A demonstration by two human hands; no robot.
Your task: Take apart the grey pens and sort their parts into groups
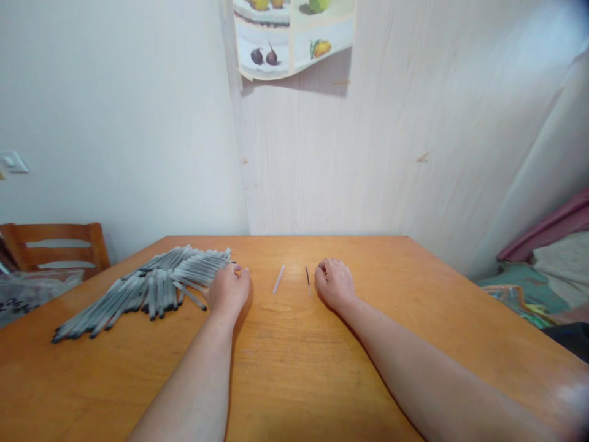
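A pile of several grey pens (151, 285) lies on the left half of the wooden table (294, 368). My left hand (227, 290) rests on the table at the pile's right edge, fingers curled in a loose fist beside the nearest pens. My right hand (334, 282) rests on the table too, fingers curled under. Between the hands lie a clear pen barrel (278, 279) and a thin dark ink refill (307, 276), the refill just left of my right fingers. I cannot make out anything inside either hand.
A wooden chair (55, 245) stands at the table's far left, with a plastic bag (27, 291) in front of it. A pale wall and a fruit poster (292, 37) are behind. Bedding and cloth (547, 264) lie to the right.
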